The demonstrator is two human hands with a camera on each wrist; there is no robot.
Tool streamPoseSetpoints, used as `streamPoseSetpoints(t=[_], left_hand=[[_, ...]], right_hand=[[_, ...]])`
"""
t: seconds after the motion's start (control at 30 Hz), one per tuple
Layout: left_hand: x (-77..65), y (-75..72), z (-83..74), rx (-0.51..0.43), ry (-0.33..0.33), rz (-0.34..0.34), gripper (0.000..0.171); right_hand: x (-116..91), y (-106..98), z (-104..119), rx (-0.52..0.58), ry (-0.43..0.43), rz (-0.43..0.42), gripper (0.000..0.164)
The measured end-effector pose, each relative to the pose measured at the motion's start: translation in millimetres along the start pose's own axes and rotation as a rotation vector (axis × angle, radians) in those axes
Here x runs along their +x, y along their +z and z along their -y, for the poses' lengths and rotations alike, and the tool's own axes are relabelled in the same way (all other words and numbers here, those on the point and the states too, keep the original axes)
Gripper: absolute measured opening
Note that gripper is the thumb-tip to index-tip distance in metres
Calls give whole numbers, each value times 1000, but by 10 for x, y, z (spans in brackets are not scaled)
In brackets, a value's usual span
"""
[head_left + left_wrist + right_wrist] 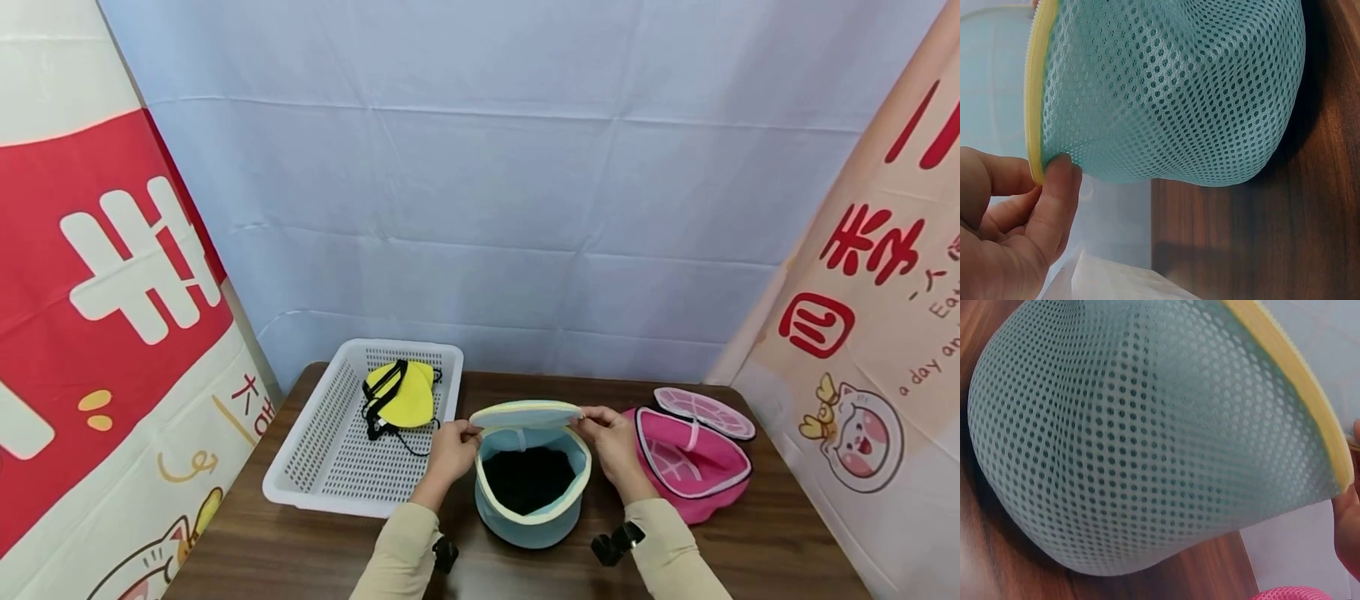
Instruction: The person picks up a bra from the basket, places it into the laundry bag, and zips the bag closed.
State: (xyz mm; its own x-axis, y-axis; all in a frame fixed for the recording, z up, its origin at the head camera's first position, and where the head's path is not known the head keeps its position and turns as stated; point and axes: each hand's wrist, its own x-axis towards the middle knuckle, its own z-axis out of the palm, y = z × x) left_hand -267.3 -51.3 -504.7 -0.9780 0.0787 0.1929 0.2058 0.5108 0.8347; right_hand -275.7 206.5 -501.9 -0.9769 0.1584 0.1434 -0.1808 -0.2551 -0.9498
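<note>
A teal mesh laundry bag point(525, 532) with yellow zipper trim stands upright on the table, its round lid point(525, 414) raised at the back. Dark fabric point(528, 479) shows down inside it. My left hand point(452, 454) pinches the yellow-trimmed edge at the left, thumb and fingers on either side of the zipper point(1035, 94) in the left wrist view. Across from it, my right hand point(613, 442) pinches the edge at the right. In the right wrist view, the mesh wall point(1122, 437) fills most of the picture and only part of that hand shows at the border.
To the left, a white perforated basket point(300, 492) holds yellow caps point(412, 404) with black straps. A pink mesh laundry bag point(705, 504) lies on the right with its lid point(705, 410) folded back. Behind the brown table point(300, 558) hangs a pale blue cloth point(487, 208).
</note>
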Motion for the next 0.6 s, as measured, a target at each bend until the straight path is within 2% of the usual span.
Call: streamPoseSetpoints(t=[0.27, 0.4, 0.6], left_hand=[[-2, -25, 9, -13, 37, 1, 8], [2, -34, 13, -1, 48, 9, 8], [9, -37, 20, -64, -5, 51, 11]], right_hand=[[32, -64, -39, -112, -49, -30, 19], [39, -104, -42, -173, -45, -37, 14], [13, -139, 17, -314, -55, -12, 21]])
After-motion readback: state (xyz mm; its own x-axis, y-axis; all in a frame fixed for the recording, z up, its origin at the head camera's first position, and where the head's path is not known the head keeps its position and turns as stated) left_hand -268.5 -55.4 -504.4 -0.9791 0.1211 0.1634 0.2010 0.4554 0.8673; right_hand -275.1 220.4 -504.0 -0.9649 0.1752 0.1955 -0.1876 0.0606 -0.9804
